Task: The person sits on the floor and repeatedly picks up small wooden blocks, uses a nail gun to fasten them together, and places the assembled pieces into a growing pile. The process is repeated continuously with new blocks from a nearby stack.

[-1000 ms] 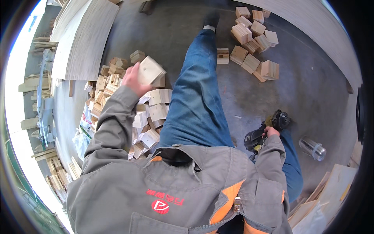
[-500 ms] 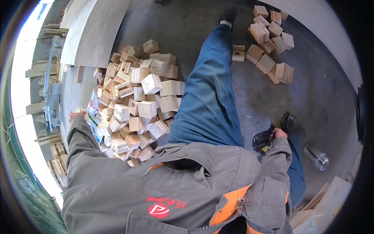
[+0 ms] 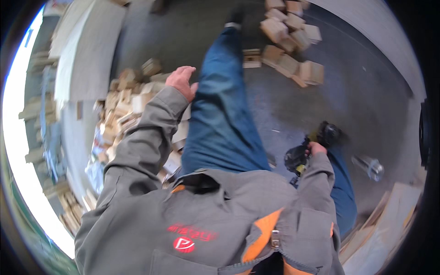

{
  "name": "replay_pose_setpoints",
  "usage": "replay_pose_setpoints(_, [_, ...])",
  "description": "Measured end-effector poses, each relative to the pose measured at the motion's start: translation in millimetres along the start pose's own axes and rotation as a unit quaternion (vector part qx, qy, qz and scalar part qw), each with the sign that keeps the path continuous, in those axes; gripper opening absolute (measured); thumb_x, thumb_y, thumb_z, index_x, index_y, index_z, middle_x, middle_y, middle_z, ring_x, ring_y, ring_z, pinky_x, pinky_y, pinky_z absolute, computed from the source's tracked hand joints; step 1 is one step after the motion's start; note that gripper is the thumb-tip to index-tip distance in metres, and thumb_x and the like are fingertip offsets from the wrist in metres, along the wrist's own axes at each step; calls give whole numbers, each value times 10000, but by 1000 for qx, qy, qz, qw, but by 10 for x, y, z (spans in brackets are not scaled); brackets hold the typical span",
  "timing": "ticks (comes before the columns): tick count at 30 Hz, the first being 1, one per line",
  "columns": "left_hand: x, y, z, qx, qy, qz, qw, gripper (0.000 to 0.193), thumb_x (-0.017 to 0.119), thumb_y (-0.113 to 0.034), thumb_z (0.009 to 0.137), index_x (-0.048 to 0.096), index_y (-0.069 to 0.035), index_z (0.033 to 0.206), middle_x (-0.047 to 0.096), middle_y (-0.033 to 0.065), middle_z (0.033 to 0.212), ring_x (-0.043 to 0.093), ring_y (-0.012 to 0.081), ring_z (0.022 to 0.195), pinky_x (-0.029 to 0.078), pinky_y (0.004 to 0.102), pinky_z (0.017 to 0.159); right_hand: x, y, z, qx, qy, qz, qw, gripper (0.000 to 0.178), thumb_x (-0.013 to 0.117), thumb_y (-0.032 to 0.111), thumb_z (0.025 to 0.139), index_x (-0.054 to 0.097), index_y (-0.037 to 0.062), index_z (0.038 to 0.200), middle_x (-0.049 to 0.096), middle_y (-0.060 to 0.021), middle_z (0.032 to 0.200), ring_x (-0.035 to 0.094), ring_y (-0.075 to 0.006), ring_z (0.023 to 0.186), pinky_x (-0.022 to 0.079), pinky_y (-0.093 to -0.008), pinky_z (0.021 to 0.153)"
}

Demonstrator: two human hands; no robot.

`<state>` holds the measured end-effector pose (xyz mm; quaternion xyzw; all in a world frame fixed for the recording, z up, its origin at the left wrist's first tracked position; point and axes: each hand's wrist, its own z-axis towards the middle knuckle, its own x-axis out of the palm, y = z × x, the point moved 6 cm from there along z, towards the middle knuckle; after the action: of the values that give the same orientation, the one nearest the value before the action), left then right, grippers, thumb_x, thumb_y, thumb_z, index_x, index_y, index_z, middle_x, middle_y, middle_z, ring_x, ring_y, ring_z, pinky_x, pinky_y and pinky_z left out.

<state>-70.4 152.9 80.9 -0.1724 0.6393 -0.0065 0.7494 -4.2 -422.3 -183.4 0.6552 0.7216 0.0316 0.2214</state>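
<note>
My left hand [image 3: 182, 82] is raised beside my stretched-out leg [image 3: 224, 101], above the right edge of a heap of wooden blocks [image 3: 121, 107]. Its fingers are apart and nothing shows in them. At my right side, my right hand [image 3: 315, 149] is wrapped round a black-and-yellow power tool [image 3: 295, 158], whose exact kind is blurred. My left sleeve hides part of the heap. Just right of my outstretched lower leg, a single slotted wooden block [image 3: 252, 58] lies on the floor.
More wooden blocks [image 3: 286, 64] lie in a loose group at the far right. A clear cylindrical container [image 3: 368, 167] is on the floor at right, with boards [image 3: 385, 229] nearer. Large panels [image 3: 94, 55] stand at the far left. A plastic bag [image 3: 95, 172] lies by the heap.
My left hand has come from the left side of the heap, up and right to beside my leg. The view has shifted somewhat; my right hand still grips the power tool.
</note>
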Motion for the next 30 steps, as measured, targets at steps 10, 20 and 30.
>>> replay_pose_setpoints(10, [546,-1236,1489,111,7,-102,989,462,744,-152,763,646,-20,1194,636,175,1217,608,331,1153,485,384,1010,-46,112,-225,-5,-46,-41,998,106,692,51,744,688,-48,781,659,-126,674,622,-214,528,510,-384,484])
replay_pose_setpoints(20, [2003,-2675,1836,125,198,-99,967,922,851,-263,680,408,-51,1460,473,235,1403,494,371,1295,429,402,1089,-58,7,59,-31,-14,-139,990,128,715,77,754,682,-45,776,665,-141,650,630,-228,506,506,-375,488])
replay_pose_setpoints(30, [3413,-2648,1957,0,250,-78,965,1273,935,-257,561,169,-3,1545,383,241,1496,400,365,1386,375,392,1139,-50,-55,143,-65,-40,-147,986,184,726,146,751,679,-30,725,685,-140,654,655,-231,523,528,-359,539])
